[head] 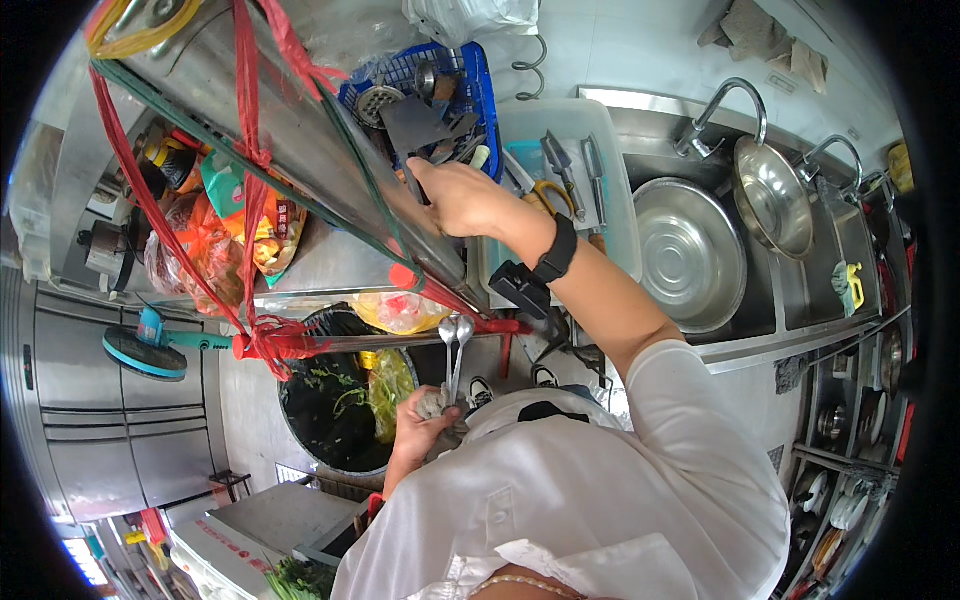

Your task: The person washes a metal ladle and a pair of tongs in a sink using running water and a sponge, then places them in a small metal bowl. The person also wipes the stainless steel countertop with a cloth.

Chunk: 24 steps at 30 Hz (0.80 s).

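Observation:
My left hand [424, 427] is in front of my waist, closed around a grey cloth [433, 403] and the handles of two metal spoons [457, 330], whose bowls point away from me. My right hand [465, 199] reaches forward to the near edge of a blue plastic basket [486, 97]. Its fingers curl around a dark handle that seems to belong to a flat, broad-bladed metal utensil [414, 124]; the hand partly hides it. Inside the basket lie a perforated metal strainer [371, 105], a ladle [425, 77] and other utensils.
Right of the basket, a translucent tub [626, 225] holds peelers, tongs-like tools and yellow-handled scissors [553, 196]. Beyond it, a steel basin [690, 255] sits in a sink below a tap [701, 135]. A steel post with red ties [251, 112] slants at left, above a black-lined bin [330, 420].

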{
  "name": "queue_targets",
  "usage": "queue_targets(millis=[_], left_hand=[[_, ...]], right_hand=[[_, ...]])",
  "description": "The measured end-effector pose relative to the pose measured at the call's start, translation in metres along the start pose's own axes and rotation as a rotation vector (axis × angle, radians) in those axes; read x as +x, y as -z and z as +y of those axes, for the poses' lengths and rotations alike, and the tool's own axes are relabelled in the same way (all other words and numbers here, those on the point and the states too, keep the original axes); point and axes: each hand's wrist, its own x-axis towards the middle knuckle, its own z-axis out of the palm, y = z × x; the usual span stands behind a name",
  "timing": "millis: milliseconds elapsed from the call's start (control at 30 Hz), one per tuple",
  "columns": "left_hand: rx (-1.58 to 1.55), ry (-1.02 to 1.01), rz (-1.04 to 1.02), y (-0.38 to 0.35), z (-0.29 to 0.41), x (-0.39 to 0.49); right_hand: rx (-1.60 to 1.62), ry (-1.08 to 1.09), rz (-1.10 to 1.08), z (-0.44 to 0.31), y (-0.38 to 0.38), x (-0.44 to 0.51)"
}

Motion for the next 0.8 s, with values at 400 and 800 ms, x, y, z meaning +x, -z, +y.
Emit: queue_targets(millis=[400,800], left_hand=[[0.025,0.001,-0.053,-0.008,0.005,0.008],[-0.010,0.015,-0.049,-0.005,0.003,0.007]], right_hand=[[0.155,0.171,0.559,-0.018,-0.001,-0.016],[-0.072,-0.005,-0.178,-0.008,-0.020,0.038]])
